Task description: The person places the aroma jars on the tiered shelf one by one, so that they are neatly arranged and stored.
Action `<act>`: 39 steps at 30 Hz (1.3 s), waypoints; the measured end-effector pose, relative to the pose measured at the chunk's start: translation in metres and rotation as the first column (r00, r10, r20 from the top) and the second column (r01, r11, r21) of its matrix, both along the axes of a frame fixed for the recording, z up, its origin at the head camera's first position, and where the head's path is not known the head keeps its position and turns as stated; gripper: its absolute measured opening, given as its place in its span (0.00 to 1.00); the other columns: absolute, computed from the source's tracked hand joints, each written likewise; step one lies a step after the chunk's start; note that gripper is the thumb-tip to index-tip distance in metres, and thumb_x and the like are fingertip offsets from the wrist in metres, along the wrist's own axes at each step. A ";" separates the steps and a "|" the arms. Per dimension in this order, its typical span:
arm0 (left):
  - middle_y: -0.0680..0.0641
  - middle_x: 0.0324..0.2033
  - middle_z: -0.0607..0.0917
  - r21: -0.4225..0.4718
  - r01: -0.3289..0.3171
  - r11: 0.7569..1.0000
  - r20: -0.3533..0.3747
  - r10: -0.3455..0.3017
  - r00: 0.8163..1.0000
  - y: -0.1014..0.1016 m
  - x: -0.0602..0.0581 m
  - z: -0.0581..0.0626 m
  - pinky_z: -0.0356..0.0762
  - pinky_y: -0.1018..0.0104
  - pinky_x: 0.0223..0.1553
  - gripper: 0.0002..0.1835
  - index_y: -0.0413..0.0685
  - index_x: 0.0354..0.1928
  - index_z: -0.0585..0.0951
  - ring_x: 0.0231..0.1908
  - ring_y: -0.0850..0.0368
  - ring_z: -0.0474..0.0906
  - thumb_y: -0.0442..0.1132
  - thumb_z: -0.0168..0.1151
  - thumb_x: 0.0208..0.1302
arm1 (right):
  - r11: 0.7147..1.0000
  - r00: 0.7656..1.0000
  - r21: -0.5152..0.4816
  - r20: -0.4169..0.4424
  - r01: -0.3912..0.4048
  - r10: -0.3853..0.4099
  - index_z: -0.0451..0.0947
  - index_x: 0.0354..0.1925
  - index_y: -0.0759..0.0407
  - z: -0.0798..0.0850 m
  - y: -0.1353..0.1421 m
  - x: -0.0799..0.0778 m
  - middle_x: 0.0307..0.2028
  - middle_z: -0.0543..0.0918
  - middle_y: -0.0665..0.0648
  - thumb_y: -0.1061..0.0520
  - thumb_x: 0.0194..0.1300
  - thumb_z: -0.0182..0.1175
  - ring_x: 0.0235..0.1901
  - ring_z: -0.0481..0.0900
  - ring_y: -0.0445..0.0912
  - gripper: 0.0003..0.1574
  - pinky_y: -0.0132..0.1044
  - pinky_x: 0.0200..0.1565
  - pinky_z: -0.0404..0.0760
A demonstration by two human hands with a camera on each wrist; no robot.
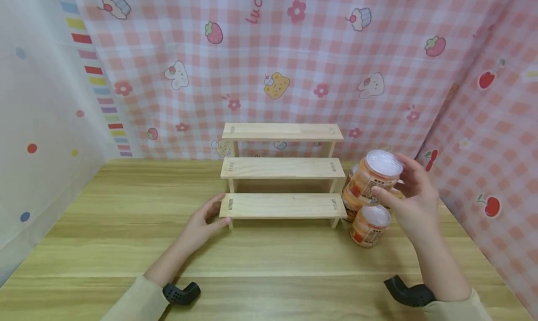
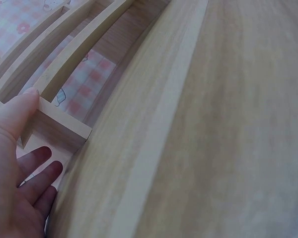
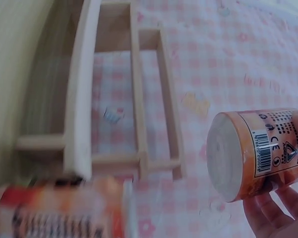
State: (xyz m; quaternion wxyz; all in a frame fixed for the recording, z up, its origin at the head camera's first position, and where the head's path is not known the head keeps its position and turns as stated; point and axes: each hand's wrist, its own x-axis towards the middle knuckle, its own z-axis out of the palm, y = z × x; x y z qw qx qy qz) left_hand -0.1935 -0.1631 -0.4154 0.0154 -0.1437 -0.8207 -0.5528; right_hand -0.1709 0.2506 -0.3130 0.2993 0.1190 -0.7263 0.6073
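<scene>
Holding a can [image 1: 377,177], right hand [image 1: 418,202] is kinda hovering near more cans [image 1: 370,228], left hand [image 1: 203,223] is gripping the rack [image 1: 282,205] by its nearest end.

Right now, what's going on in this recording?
A person's right hand holds an orange-labelled can up off the table, near the right end of a three-step wooden rack. Another can stands on the table in front of it, with more cans partly hidden behind. The left hand touches the left end of the rack's lowest step.
</scene>
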 end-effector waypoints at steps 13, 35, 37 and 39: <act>0.31 0.56 0.75 -0.006 0.003 1.000 0.001 -0.003 1.000 0.001 0.001 -0.001 0.63 0.41 0.60 0.35 0.36 0.69 0.61 0.57 0.35 0.70 0.34 0.65 0.63 | 0.997 0.999 0.052 0.014 -0.053 0.052 0.69 0.64 0.56 0.025 -0.054 -0.029 0.49 0.78 0.55 0.74 0.50 0.69 0.48 0.76 0.46 0.44 0.33 0.49 0.75; 0.32 0.56 0.75 0.010 0.011 1.000 -0.004 -0.011 1.000 -0.001 -0.001 -0.002 0.61 0.42 0.61 0.37 0.35 0.70 0.59 0.58 0.37 0.70 0.34 0.64 0.63 | 0.981 0.980 0.020 0.045 -0.193 0.192 0.66 0.67 0.53 0.057 -0.112 -0.075 0.55 0.75 0.59 0.66 0.53 0.71 0.50 0.75 0.52 0.45 0.41 0.50 0.78; 0.31 0.57 0.75 0.009 0.011 1.000 -0.002 -0.011 1.000 -0.001 -0.001 -0.002 0.61 0.42 0.61 0.37 0.35 0.71 0.58 0.59 0.37 0.69 0.34 0.64 0.63 | 0.979 0.978 0.011 0.036 -0.205 0.204 0.66 0.66 0.54 0.060 -0.116 -0.080 0.54 0.75 0.59 0.67 0.53 0.71 0.50 0.75 0.52 0.45 0.42 0.49 0.78; 0.31 0.57 0.74 0.011 0.013 1.000 0.000 -0.013 1.000 -0.001 0.000 -0.001 0.60 0.42 0.62 0.38 0.35 0.71 0.58 0.59 0.36 0.69 0.33 0.64 0.63 | 0.975 0.975 -0.003 0.024 -0.222 0.222 0.66 0.66 0.54 0.062 -0.120 -0.086 0.54 0.75 0.60 0.67 0.52 0.71 0.50 0.76 0.52 0.45 0.43 0.50 0.78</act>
